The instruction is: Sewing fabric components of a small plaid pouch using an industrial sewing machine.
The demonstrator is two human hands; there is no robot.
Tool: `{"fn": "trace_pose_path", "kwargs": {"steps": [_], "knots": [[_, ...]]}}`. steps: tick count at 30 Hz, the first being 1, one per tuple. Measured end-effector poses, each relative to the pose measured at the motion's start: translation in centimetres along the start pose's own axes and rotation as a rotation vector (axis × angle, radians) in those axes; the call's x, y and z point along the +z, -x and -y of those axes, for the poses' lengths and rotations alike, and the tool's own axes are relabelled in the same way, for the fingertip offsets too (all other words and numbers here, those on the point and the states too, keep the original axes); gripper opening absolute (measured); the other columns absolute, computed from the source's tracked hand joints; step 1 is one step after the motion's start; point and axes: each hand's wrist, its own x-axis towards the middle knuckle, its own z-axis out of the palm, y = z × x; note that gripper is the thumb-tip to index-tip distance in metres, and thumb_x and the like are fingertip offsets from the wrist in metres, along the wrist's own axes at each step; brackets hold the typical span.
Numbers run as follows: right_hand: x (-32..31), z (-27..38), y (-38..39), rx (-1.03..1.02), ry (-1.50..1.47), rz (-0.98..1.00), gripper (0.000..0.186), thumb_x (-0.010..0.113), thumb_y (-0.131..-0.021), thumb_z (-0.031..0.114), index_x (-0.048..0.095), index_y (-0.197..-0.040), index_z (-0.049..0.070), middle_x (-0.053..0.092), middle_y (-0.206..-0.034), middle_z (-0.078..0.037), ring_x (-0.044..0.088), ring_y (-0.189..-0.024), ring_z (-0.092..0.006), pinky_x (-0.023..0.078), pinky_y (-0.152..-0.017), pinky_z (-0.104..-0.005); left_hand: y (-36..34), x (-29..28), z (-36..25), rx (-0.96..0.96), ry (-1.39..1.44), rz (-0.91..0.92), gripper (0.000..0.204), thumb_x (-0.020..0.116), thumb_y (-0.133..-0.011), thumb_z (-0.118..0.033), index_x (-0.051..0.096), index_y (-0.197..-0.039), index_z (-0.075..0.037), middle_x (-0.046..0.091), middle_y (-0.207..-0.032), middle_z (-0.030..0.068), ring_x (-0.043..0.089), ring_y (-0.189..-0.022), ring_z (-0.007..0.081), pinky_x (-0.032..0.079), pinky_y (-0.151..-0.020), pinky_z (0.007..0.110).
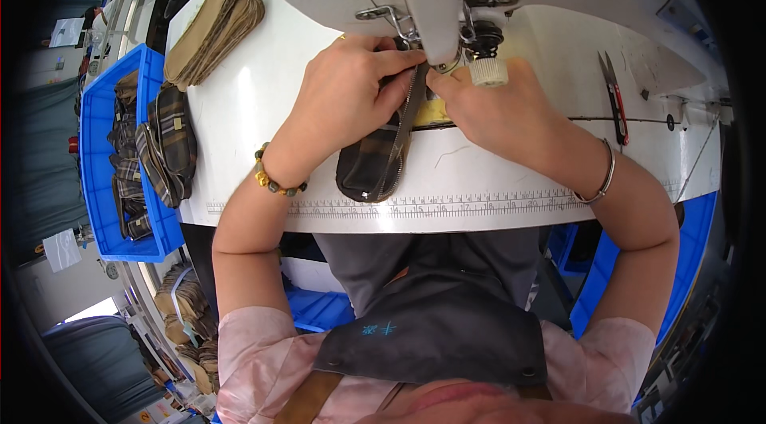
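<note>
A dark plaid zippered pouch (363,162) lies on the white sewing table, its far end under the head of the sewing machine (435,5). My left hand (345,93) grips the pouch beside its zipper (397,141), thumb and fingers closed on the cloth close to the needle area. From the other side my right hand (503,109) reaches in, its fingers drawn together at the zipper's edge below the machine head. What those fingertips pinch is hidden. Between the hands a yellow patch (433,113) shows on the machine bed.
Red-handled thread snips (616,109) lie at the right. At the left are a stack of tan fabric pieces (211,33), plaid pouches (169,141) and a blue bin (163,220) holding more pouches. A printed ruler (463,205) runs along the table's near edge.
</note>
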Motion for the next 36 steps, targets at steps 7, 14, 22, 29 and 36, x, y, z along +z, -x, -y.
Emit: {"fn": "trace_pose_path", "kwargs": {"steps": [7,14,22,29,36], "knots": [[0.1,-0.4,0.0,0.006,0.061,0.005,0.013,0.065,-0.085,0.013,0.076,-0.091,0.008,0.065,-0.064,-0.009,0.068,-0.06,-0.027,0.051,-0.051,-0.0398,0.3,0.1,0.1,0.007,0.028,-0.043,0.023,0.074,-0.082,-0.017,0.079,-0.103,-0.011,0.07,-0.089,0.01,0.068,-0.081,0.0307,0.056,-0.07,0.039],[0.2,-0.8,-0.1,0.001,0.0,-0.031,0.008,0.068,-0.083,0.016,0.075,-0.083,0.012,0.064,-0.063,-0.007,0.067,-0.058,-0.0253,0.051,-0.051,-0.039,0.9,0.2,0.3,0.031,0.055,-0.03,0.021,0.078,-0.082,-0.01,0.078,-0.102,-0.004,0.071,-0.097,0.0102,0.067,-0.075,0.0245,0.053,-0.067,0.034],[-0.1,-1.2,-0.1,-0.035,0.012,-0.072,0.005,0.07,-0.08,0.017,0.073,-0.079,0.014,0.061,-0.06,-0.006,0.066,-0.055,-0.0238,0.05,-0.05,-0.0373,0.7,0.6,-0.2,0.025,0.07,-0.056,0.019,0.076,-0.082,-0.009,0.078,-0.101,-0.004,0.07,-0.092,0.0101,0.066,-0.073,0.0239,0.052,-0.065,0.034],[0.0,-1.4,-0.2,-0.051,0.061,-0.118,0.005,0.07,-0.079,0.017,0.072,-0.077,0.013,0.061,-0.059,-0.006,0.065,-0.055,-0.0235,0.05,-0.049,-0.0377,0.8,0.6,-0.2,0.001,0.056,-0.082,0.021,0.078,-0.08,-0.013,0.079,-0.1,-0.005,0.069,-0.093,0.0102,0.065,-0.073,0.0231,0.052,-0.064,0.034],[0.2,-0.9,0.0,-0.077,-0.066,-0.043,0.012,0.068,-0.08,0.016,0.074,-0.09,0.014,0.063,-0.061,-0.006,0.066,-0.055,-0.0258,0.051,-0.051,-0.0383,1.0,-0.4,-0.3,0.318,-0.078,-0.181,0.012,0.076,-0.078,-0.01,0.077,-0.089,-0.004,0.068,-0.091,0.0097,0.064,-0.075,0.0256,0.052,-0.066,0.036]]}}
